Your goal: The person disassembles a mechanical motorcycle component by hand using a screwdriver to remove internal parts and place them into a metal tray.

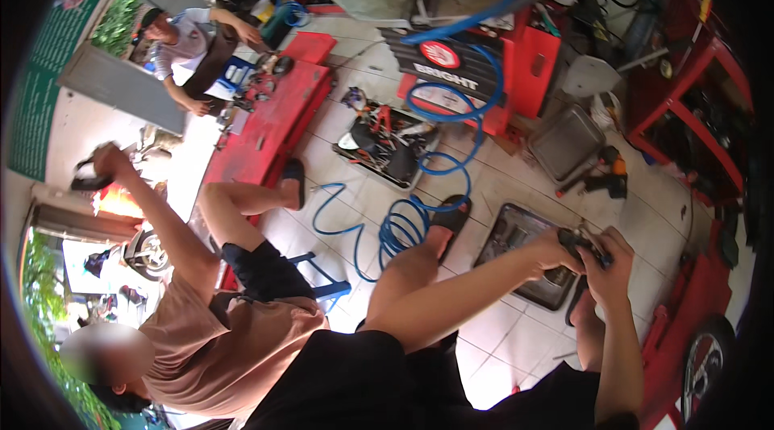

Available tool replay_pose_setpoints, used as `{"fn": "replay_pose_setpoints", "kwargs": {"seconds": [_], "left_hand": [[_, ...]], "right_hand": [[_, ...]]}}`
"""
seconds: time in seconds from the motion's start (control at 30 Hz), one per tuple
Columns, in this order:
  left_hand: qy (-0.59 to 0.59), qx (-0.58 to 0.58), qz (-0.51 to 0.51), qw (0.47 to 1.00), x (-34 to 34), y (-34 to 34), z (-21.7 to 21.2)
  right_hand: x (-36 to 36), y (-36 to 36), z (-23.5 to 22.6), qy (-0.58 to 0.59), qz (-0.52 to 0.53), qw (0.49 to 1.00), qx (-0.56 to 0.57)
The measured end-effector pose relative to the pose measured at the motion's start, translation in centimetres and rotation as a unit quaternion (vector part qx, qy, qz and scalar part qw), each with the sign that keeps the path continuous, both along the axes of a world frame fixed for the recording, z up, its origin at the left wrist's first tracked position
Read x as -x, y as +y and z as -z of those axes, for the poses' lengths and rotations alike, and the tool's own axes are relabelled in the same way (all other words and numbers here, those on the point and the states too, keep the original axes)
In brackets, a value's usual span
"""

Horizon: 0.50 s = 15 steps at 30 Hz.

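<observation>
Head view | dark part (595, 246) up over the right side of the metal tray (501, 238) | left hand (556, 252), right hand (610, 267), each grip curled closed around it | looks like two-handed working of it | next move calls for a steady hold above the tray

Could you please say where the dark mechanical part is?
Head view, right of centre: the dark mechanical part is held between left hand and right hand, over a rectangular tray.

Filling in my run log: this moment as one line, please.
left hand: holds dark part | right hand: same part | tray: on tiled floor
</observation>
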<state>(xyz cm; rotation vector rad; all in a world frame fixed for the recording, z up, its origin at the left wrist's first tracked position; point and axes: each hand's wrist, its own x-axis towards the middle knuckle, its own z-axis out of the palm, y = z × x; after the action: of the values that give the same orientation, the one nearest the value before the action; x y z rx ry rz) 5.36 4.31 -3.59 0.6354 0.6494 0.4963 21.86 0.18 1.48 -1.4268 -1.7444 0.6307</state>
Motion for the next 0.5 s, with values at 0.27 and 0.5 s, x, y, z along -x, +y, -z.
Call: {"fn": "replay_pose_setpoints", "kwargs": {"seconds": [0.27, 0.5], "left_hand": [[-0.004, 0.057, -0.005, 0.998, 0.3, 0.1, 2.7], [0.022, 0.055, 0.030, 0.998, 0.5, 1.0, 1.3]], "right_hand": [[-0.8, -0.8, 1.6, -0.059, 0.009, 0.998, -0.034], [-0.5, -0.3, 0.7, -0.058, -0.019, 0.997, -0.037]]}}
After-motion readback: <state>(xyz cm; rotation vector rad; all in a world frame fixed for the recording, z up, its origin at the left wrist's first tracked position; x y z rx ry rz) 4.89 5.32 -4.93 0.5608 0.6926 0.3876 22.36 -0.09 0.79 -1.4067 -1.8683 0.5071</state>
